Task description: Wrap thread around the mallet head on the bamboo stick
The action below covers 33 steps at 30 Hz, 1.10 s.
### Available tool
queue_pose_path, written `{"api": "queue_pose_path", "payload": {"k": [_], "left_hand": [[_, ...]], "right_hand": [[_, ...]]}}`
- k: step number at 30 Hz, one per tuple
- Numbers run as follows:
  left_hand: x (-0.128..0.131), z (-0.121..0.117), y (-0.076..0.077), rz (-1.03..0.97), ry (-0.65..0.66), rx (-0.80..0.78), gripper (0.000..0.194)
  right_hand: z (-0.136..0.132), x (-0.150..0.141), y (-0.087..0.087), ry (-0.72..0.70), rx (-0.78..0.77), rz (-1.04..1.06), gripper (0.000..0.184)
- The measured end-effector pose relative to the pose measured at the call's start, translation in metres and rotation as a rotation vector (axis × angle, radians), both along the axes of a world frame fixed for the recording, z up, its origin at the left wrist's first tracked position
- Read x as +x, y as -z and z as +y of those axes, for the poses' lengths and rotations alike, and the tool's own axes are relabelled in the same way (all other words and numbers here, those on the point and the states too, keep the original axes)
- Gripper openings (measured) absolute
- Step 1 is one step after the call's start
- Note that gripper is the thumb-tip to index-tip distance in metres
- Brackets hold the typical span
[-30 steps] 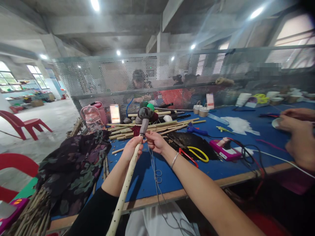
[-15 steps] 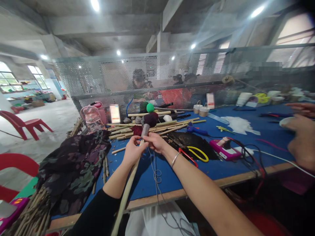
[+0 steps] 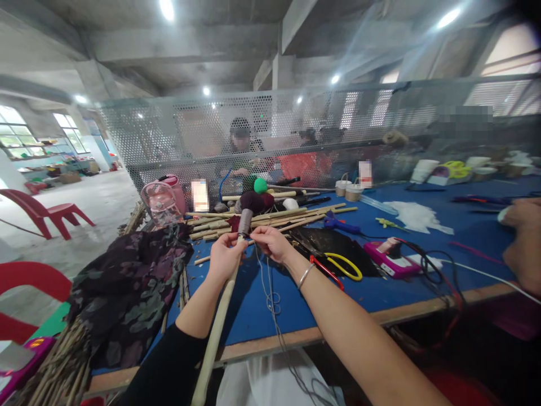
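My left hand (image 3: 225, 255) is closed round a long pale wooden stick (image 3: 218, 324) that slants up from my lap over the table edge. Just above those fingers, grey cord is wound in a tight wrap (image 3: 245, 220) round the stick's upper part. My right hand (image 3: 273, 245), with a bracelet at the wrist, pinches the loose grey cord (image 3: 270, 293) close to the wrap. The cord's slack hangs in loops down to my lap. Behind the stick's tip lie a dark yarn ball (image 3: 252, 201) and a green ball (image 3: 260, 185).
Pale sticks (image 3: 296, 217) lie across the blue table (image 3: 291, 316). To the right are yellow-and-red-handled scissors (image 3: 344, 265), a blue glue gun (image 3: 341, 224) and a purple power strip (image 3: 391, 260). Patterned cloth (image 3: 127, 293) covers the left side. A co-worker's hand (image 3: 526, 242) is at far right.
My right hand has drawn slightly away from the stick with the cord between its fingers. The left hand keeps its hold, and the stick's top has shifted slightly left.
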<state>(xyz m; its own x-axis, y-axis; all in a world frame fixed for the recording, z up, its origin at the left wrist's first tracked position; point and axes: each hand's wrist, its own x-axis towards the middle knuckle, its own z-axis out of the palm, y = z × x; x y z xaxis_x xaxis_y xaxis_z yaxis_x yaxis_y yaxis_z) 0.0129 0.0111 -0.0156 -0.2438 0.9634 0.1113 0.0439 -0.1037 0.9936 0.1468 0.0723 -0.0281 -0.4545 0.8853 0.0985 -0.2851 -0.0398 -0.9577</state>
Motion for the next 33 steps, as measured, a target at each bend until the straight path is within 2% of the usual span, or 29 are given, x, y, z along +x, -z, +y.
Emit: {"api": "queue_pose_path", "payload": {"k": [8, 15, 19, 24, 26, 33], "left_hand": [[0.002, 0.002, 0.001, -0.177, 0.082, -0.038, 0.035], [0.003, 0.003, 0.005, -0.302, 0.249, -0.092, 0.028], [0.006, -0.001, 0.003, -0.253, 0.29, -0.155, 0.029], [0.01, -0.005, 0.003, -0.005, 0.095, -0.037, 0.041], [0.011, -0.005, 0.004, 0.065, 0.05, 0.01, 0.039], [0.006, -0.004, 0.001, 0.068, -0.038, 0.016, 0.031]], "right_hand": [[0.001, -0.003, 0.004, -0.025, -0.001, 0.026, 0.027], [0.005, 0.001, 0.004, -0.245, -0.053, 0.12, 0.031], [0.004, 0.003, 0.002, -0.159, -0.029, 0.101, 0.028], [0.003, 0.001, 0.001, -0.109, -0.004, 0.035, 0.026], [0.003, 0.001, 0.002, -0.104, 0.003, 0.034, 0.027], [0.006, 0.003, 0.006, -0.074, 0.02, -0.067, 0.027]]}}
